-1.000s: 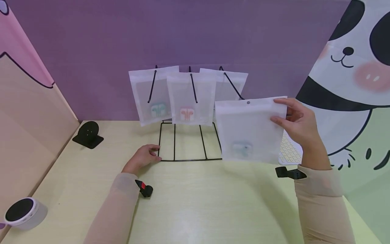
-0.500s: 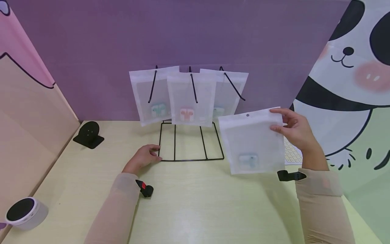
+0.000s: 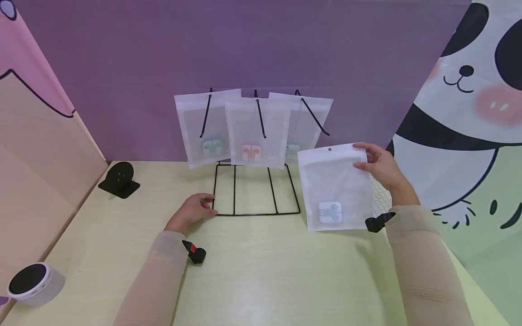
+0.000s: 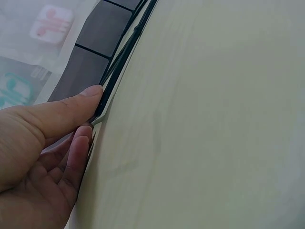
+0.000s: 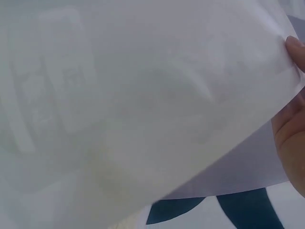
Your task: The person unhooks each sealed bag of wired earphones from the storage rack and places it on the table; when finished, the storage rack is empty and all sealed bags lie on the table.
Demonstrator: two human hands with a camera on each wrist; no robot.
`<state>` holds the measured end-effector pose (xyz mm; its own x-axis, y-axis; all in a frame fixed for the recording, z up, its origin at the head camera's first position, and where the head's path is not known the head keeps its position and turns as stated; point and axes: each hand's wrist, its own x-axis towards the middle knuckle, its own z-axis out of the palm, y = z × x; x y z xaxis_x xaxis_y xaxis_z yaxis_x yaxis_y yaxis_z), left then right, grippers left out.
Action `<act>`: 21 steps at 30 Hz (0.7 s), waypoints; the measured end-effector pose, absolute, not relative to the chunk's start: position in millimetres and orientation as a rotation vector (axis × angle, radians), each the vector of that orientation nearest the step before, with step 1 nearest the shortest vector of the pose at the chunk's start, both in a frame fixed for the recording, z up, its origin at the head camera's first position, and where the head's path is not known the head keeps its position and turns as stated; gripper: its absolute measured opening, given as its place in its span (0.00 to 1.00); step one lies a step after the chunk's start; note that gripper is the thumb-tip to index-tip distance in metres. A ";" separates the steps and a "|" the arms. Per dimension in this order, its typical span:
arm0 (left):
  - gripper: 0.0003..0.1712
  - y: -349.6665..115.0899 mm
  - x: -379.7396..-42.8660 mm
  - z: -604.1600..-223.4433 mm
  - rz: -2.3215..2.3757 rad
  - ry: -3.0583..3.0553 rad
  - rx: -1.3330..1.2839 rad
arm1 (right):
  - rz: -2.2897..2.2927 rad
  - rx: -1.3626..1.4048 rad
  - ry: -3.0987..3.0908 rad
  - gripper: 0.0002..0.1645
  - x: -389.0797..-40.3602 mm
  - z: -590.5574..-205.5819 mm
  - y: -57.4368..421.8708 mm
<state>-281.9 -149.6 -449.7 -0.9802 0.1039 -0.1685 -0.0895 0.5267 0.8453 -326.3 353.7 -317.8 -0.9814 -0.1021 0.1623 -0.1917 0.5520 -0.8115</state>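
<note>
My left hand [image 3: 191, 210] grips the front left corner of a black wire display rack [image 3: 257, 214]; in the left wrist view its thumb and fingers close on the dark frame [image 4: 114, 78]. With thumb and fingers, my right hand [image 3: 385, 170] pinches the upper right edge of a frosted white pouch [image 3: 346, 181]. A small punched hole shows at this pouch's top, and a white case with pale blue earphones [image 3: 330, 212] lies inside, low down. The pouch [image 5: 143, 95] fills most of the right wrist view. Three similar pouches hang on the rack's prongs, the middle pouch [image 3: 257, 122] foremost.
Behind the held pouch a white keyboard [image 3: 380, 197] is partly hidden. A black stand [image 3: 118, 180] is at the back left of the table, and a white round speaker-like cylinder [image 3: 36, 285] at the front left. A purple panel [image 3: 261, 45] rises behind the rack.
The held pouch has come down and away from the rack's right prong, uncovering the right-hand hanging pouch. My right hand has moved down and slightly left. My left hand stays on the rack corner.
</note>
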 end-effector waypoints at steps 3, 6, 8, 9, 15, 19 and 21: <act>0.30 -150.1 -281.7 -449.8 1.449 2.561 0.015 | 1.402 0.214 -2.727 0.34 -336.9 -323.9 354.1; 0.30 -150.5 -279.4 -447.2 1.450 2.558 0.030 | 1.378 0.179 -2.763 0.33 -343.8 -329.9 353.4; 0.30 -150.8 -278.0 -445.6 1.448 2.558 0.041 | 1.367 0.154 -2.780 0.32 -347.8 -334.0 353.2; 0.30 -150.9 -277.6 -445.1 1.443 2.559 0.049 | 1.361 0.142 -2.786 0.32 -349.6 -336.2 353.0; 0.30 -151.4 -280.4 -450.1 1.451 2.559 0.036 | 1.278 0.143 -2.799 0.30 -363.4 -354.5 354.9; 0.31 -151.8 -282.1 -451.8 1.441 2.564 0.034 | 1.220 0.184 -2.816 0.29 -370.7 -365.1 354.1; 0.31 -151.7 -282.3 -451.6 1.441 2.564 0.032 | 1.226 0.182 -2.833 0.30 -373.0 -368.6 352.8</act>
